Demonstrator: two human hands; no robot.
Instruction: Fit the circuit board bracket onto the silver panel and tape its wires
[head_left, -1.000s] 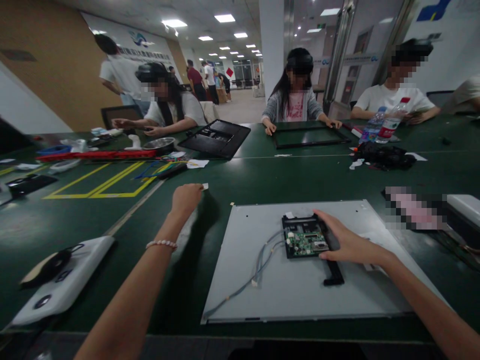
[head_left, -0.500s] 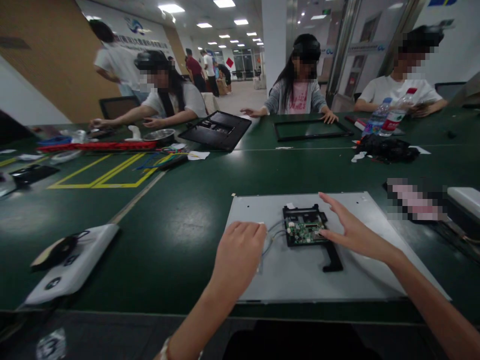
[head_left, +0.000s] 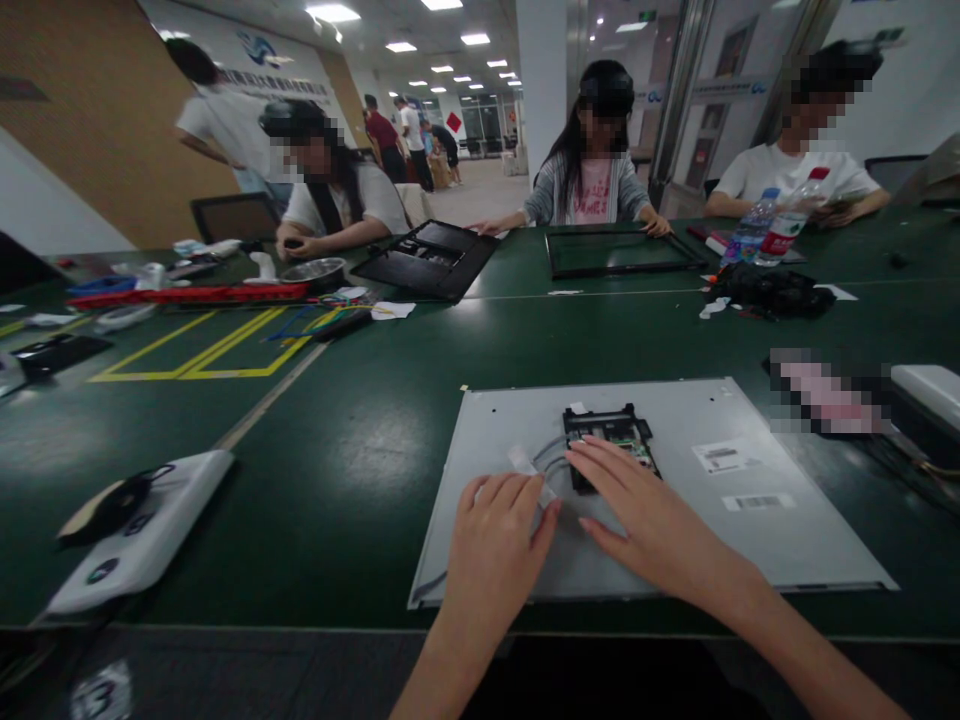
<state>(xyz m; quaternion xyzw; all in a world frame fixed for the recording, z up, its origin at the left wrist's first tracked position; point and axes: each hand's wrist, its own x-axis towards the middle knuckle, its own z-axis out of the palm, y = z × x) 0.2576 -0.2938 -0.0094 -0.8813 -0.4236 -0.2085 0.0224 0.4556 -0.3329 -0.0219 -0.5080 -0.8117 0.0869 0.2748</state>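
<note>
Nearest to us, our left hand point(head_left: 495, 535) has its fingers bent and bunched, with one narrow, whitish translucent strip point(head_left: 521, 462) showing at their tips; we cannot tell whether it is pinched or only touched. Our right hand point(head_left: 649, 525) is spread wide, thumb apart from the fingers, and holds nothing that we can see. The strip lies just ahead of the left hand, the nearer of the two, its long axis slanting from far left to near right, beside two thin grey cables point(head_left: 553, 446).

One squarish black plastic bracket point(head_left: 598, 424) with one green circuit board point(head_left: 635, 450) sits ahead of the right hand, partly hidden by its fingers. All this lies on one flat grey metal panel point(head_left: 750, 550), long sides running left to right, bearing two white printed labels point(head_left: 726, 456) to the right of the bracket.

Farther across the dark green tabletop point(head_left: 322, 520) we count one black rectangular frame point(head_left: 622, 271), one black plastic cover point(head_left: 469, 262), two clear plastic bottles point(head_left: 784, 238) and three seated people point(head_left: 592, 190).
</note>
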